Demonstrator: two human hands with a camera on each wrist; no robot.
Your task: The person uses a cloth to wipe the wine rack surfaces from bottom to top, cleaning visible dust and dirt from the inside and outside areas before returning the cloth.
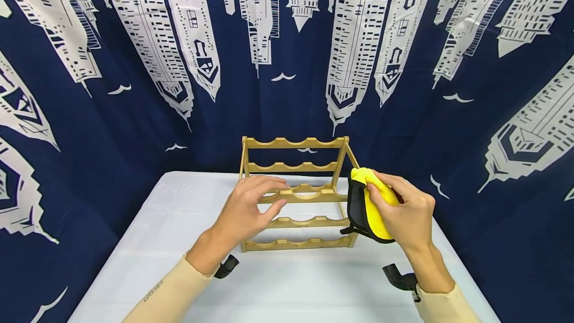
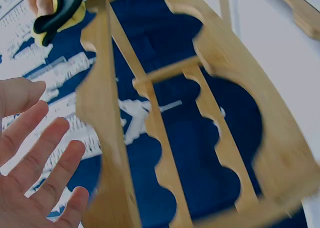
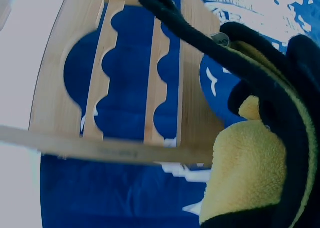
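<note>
A wooden wine rack (image 1: 298, 245) with scalloped rails stands on the white table. My left hand (image 1: 244, 211) hovers in front of its left side, fingers spread and nothing in them. In the left wrist view those fingers (image 2: 50, 148) lie beside a rail (image 2: 107, 118); whether one touches it I cannot tell. My right hand (image 1: 408, 218) pinches a folded microfiber cloth (image 1: 378, 208), yellow on one side, dark with black edging on the other. It hangs by the rack's right end. The cloth (image 3: 250, 173) fills the right of the right wrist view, hiding the right fingers.
The white tabletop (image 1: 309, 288) extends around and in front of the rack. Behind it hangs a dark blue curtain (image 1: 287, 108) with white printed buildings. A black wrist mount (image 1: 399, 278) sticks out by the right wrist, another (image 1: 226, 266) by the left.
</note>
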